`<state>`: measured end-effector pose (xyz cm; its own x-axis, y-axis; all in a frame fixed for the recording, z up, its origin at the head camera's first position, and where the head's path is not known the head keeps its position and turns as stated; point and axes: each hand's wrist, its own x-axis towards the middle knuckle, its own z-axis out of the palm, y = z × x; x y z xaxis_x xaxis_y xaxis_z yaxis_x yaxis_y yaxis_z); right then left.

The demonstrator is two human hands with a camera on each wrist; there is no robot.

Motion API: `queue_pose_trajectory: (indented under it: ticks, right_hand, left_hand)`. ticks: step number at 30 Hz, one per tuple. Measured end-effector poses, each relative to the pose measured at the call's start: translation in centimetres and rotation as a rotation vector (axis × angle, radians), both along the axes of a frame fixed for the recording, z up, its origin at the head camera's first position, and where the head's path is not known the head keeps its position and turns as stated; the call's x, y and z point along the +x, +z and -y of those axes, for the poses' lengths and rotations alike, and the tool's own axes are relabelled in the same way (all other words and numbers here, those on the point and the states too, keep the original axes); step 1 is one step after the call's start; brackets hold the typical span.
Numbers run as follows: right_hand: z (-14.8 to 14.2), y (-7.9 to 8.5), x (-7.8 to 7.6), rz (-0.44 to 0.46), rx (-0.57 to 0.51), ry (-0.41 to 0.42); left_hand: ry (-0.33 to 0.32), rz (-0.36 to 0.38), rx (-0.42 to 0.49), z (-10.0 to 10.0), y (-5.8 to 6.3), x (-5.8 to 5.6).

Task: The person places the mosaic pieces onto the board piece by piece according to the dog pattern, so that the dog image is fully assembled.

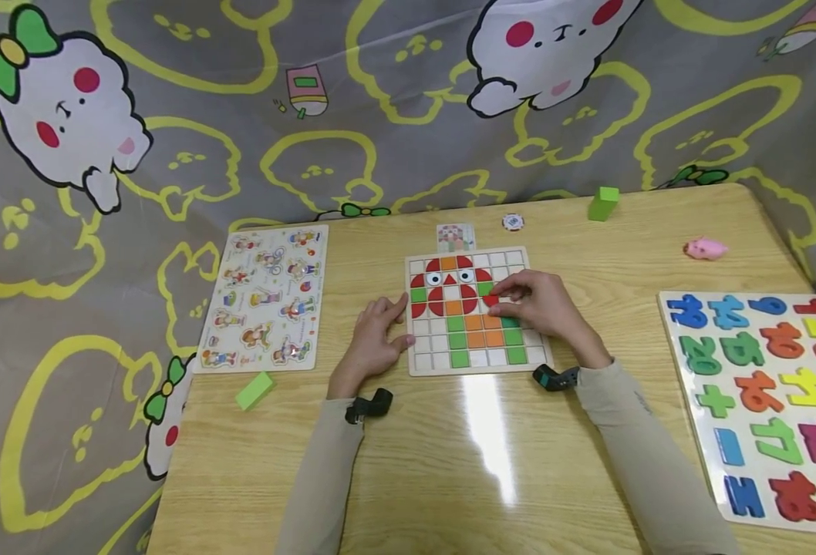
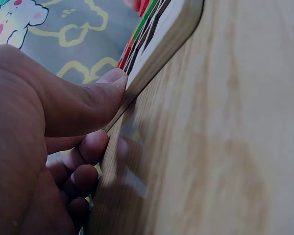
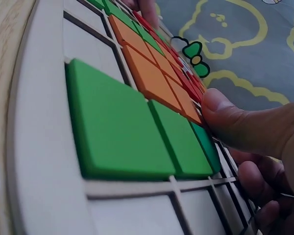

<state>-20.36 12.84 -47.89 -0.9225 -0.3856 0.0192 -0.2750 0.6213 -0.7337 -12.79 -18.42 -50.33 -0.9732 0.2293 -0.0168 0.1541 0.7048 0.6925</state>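
Observation:
A wooden grid board (image 1: 422,362) lies in the middle of the table, partly filled with red, green, orange and white tiles, some with eyes. My right hand (image 1: 543,304) is over its right side and pinches a red tile (image 1: 491,301) between thumb and fingers. In the right wrist view the thumb (image 3: 220,105) reaches the board beyond the green tiles (image 3: 117,122); the red tile's shape is hidden. My left hand (image 1: 373,343) is at the board's left edge. Its thumb (image 2: 98,98) touches the side, the fingers relaxed. A small picture card (image 1: 455,237) lies just behind the board.
On the left lie a board of figure pieces (image 1: 262,297) and a green block (image 1: 255,391). A number puzzle (image 1: 672,331) is on the right. Behind stand a round chip (image 1: 513,222), another green block (image 1: 604,203) and a pink pig toy (image 1: 705,247). A patterned curtain (image 1: 394,100) hangs behind.

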Motion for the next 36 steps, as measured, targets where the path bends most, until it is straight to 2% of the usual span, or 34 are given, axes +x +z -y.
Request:
queue_pose_trajectory:
  ticks: [5, 14, 18, 23, 27, 31, 34, 36]
  right_hand:
    - [0.2, -0.1, 0.0, 0.001, 0.044, 0.020]
    - [0.5, -0.1, 0.2, -0.004, 0.016, -0.006]
    - [0.4, 0.0, 0.2, -0.015, 0.003, 0.013]
    - [-1.7, 1.0, 0.3, -0.019, -0.039, -0.008]
    - [-5.1, 2.0, 1.2, -0.003, 0.007, -0.073]
    - [-7.8, 2.2, 2.4, 0.053, 0.100, 0.001]
    - [-8.4, 1.9, 2.9, 0.074, 0.135, 0.070]
    - [-8.4, 1.7, 3.0, 0.074, 0.145, 0.087]
  left_hand:
    - [0.001, 0.004, -0.008, 0.1, 0.0, 0.0]
    - [-0.007, -0.007, -0.023, 0.1, -0.1, -0.1]
    - [0.004, -0.009, -0.019, 0.1, -0.2, -0.1]
    - [0.000, -0.005, -0.005, 0.1, -0.2, 0.0]
    - [-0.015, -0.004, -0.006, -0.1, -0.1, -0.1]
    - [-0.010, 0.003, -0.012, -0.2, -0.1, 0.0]
    - [0.001, 0.008, -0.003, -0.2, 0.0, 0.1]
    - [0.002, 0.008, 0.001, -0.2, 0.0, 0.1]
